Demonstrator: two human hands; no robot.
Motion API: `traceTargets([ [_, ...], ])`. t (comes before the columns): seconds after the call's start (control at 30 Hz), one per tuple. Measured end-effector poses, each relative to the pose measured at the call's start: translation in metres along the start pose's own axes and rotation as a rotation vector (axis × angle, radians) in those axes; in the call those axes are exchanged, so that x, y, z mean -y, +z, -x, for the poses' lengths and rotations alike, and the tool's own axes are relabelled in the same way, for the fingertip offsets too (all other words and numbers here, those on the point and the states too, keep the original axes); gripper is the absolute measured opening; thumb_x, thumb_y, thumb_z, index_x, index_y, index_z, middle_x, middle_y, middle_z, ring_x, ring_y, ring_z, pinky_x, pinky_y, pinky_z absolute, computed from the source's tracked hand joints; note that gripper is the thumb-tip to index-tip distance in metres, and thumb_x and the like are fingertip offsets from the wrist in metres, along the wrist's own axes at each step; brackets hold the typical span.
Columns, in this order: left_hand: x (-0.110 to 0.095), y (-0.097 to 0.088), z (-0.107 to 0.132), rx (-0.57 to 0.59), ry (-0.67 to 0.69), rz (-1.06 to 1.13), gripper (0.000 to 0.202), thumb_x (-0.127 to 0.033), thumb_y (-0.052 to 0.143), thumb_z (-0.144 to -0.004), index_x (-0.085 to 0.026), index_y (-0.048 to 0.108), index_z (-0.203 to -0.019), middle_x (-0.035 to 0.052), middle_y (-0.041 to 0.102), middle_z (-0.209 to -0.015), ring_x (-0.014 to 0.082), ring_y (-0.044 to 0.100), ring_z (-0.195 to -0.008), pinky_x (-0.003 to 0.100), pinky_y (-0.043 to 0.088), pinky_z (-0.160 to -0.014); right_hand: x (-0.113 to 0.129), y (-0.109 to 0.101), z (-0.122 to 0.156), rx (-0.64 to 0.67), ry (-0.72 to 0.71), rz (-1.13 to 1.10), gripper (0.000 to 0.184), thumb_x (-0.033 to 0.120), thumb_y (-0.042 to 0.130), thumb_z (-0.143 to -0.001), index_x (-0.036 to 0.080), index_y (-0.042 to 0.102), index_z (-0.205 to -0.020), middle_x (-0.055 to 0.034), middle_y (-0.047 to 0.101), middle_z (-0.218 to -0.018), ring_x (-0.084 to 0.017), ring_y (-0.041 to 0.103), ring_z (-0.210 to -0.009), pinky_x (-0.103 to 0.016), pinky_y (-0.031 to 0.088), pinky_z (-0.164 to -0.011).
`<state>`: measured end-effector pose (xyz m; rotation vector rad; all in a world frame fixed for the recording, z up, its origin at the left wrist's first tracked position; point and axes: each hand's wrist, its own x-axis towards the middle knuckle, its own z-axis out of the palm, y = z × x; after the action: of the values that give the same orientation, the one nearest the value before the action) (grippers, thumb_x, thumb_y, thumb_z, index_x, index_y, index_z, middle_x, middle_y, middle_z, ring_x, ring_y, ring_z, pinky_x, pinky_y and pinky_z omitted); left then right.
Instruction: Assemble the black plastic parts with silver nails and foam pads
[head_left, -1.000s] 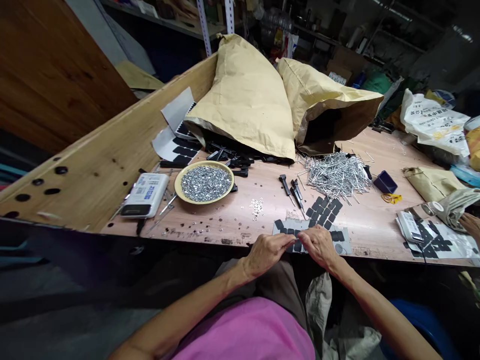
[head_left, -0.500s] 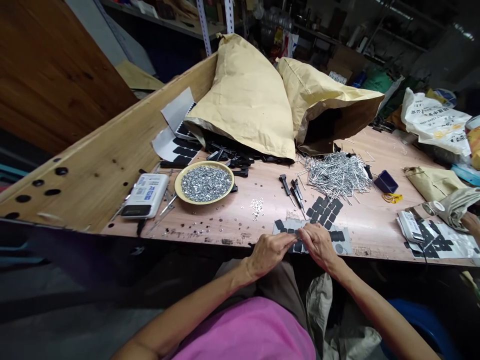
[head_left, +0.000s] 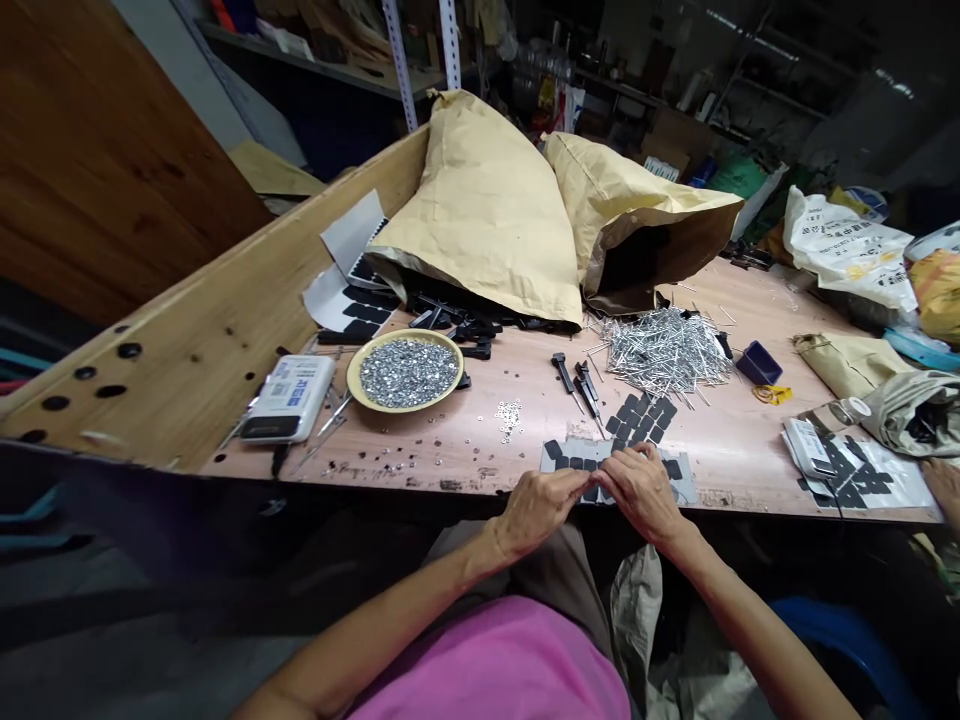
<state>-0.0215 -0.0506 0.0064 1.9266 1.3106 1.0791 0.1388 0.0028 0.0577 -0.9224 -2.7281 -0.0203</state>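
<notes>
My left hand (head_left: pixel 541 508) and my right hand (head_left: pixel 637 488) meet fingertip to fingertip at the table's front edge. Both are closed in a pinch, and whatever lies between the fingers is too small or hidden to name. Under and behind them lies a grey sheet (head_left: pixel 555 462) bearing black rounded pads. More black pads (head_left: pixel 642 418) are laid in rows just beyond my right hand. Two black pieces with thin metal pins (head_left: pixel 589 392) rest farther back. A scatter of tiny metal nuts or washers (head_left: pixel 510 420) lies to the left of them.
A yellow bowl (head_left: pixel 352 385) holds many small metal bits, beside a white power bank (head_left: pixel 289 395). A heap of metal pins (head_left: pixel 667 350) lies before two large paper sacks (head_left: pixel 487 210). At right are a small dark box (head_left: pixel 759 363) and another person's hand (head_left: pixel 941 490).
The view has shifted slightly, so the table's things sit a little farther left. My hands stay together, with the right fingers curled further over. The other person's hand at right has moved lower.
</notes>
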Motion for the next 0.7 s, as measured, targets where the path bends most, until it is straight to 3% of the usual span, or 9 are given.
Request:
traceTargets([
  [0.1, -0.006, 0.0, -0.002, -0.04, -0.085, 0.172, 0.032, -0.036, 0.043, -0.089, -0.019, 0.069, -0.081, 0.0061, 0.069, -0.074, 0.0157, 0.062, -0.065, 0.023, 0.043, -0.059, -0.002, 0.001, 0.005, 0.017, 0.125, 0.015, 0.053, 0.041, 0.018, -0.098, 0.019, 0.053, -0.066, -0.0016, 0.057, -0.062, -0.014, 0.049, -0.059, -0.031, 0.031, -0.073],
  [0.2, -0.014, -0.001, -0.008, -0.07, -0.305, 0.555, 0.035, -0.047, 0.047, -0.085, -0.018, 0.066, -0.082, 0.0024, 0.065, -0.063, 0.0131, 0.058, -0.055, 0.023, 0.043, -0.056, 0.0, 0.005, 0.019, -0.007, 0.493, -0.142, 0.052, 0.053, 0.019, -0.094, 0.02, 0.052, -0.07, -0.0025, 0.056, -0.066, -0.015, 0.049, -0.061, -0.03, 0.035, -0.067],
  [0.27, -0.022, 0.002, -0.013, -0.095, -0.425, 0.841, 0.038, -0.052, 0.051, -0.081, -0.017, 0.065, -0.082, 0.0004, 0.063, -0.059, 0.0119, 0.057, -0.054, 0.022, 0.045, -0.058, 0.01, 0.011, 0.031, -0.018, 0.678, -0.406, 0.05, 0.058, 0.023, -0.091, 0.02, 0.052, -0.073, -0.0023, 0.056, -0.069, -0.016, 0.051, -0.063, -0.028, 0.038, -0.063],
  [0.37, -0.035, 0.016, -0.019, -0.164, -0.49, 1.072, 0.039, -0.054, 0.06, -0.073, -0.016, 0.065, -0.08, 0.0028, 0.068, -0.069, 0.0135, 0.061, -0.066, 0.024, 0.048, -0.069, 0.034, 0.027, 0.047, -0.071, 0.735, -0.942, 0.045, 0.059, 0.031, -0.088, 0.02, 0.054, -0.09, -0.0036, 0.061, -0.083, -0.017, 0.058, -0.075, -0.028, 0.045, -0.068],
  [0.43, -0.041, 0.028, -0.02, -0.168, -0.517, 1.081, 0.039, -0.053, 0.063, -0.071, -0.016, 0.068, -0.083, 0.0044, 0.07, -0.077, 0.015, 0.062, -0.071, 0.024, 0.048, -0.068, 0.049, 0.037, 0.054, -0.168, 0.786, -1.197, 0.044, 0.06, 0.036, -0.086, 0.021, 0.053, -0.101, -0.0043, 0.061, -0.092, -0.017, 0.059, -0.08, -0.028, 0.047, -0.07],
  [0.53, -0.043, 0.043, -0.02, -0.187, -0.519, 1.022, 0.036, -0.047, 0.068, -0.068, -0.016, 0.07, -0.085, 0.0062, 0.071, -0.087, 0.0181, 0.063, -0.083, 0.026, 0.048, -0.075, 0.06, 0.047, 0.061, -0.284, 0.931, -1.298, 0.043, 0.061, 0.041, -0.084, 0.023, 0.054, -0.099, -0.0033, 0.061, -0.088, -0.017, 0.059, -0.077, -0.027, 0.048, -0.064],
  [0.7, -0.036, 0.046, -0.017, -0.157, -0.449, 0.856, 0.026, -0.041, 0.066, -0.071, -0.017, 0.072, -0.078, 0.009, 0.069, -0.101, 0.0228, 0.06, -0.101, 0.032, 0.047, -0.087, 0.065, 0.049, 0.065, -0.184, 1.01, -1.424, 0.048, 0.067, 0.034, -0.081, 0.022, 0.053, -0.083, -0.0019, 0.056, -0.069, -0.015, 0.056, -0.06, -0.028, 0.046, -0.053],
])
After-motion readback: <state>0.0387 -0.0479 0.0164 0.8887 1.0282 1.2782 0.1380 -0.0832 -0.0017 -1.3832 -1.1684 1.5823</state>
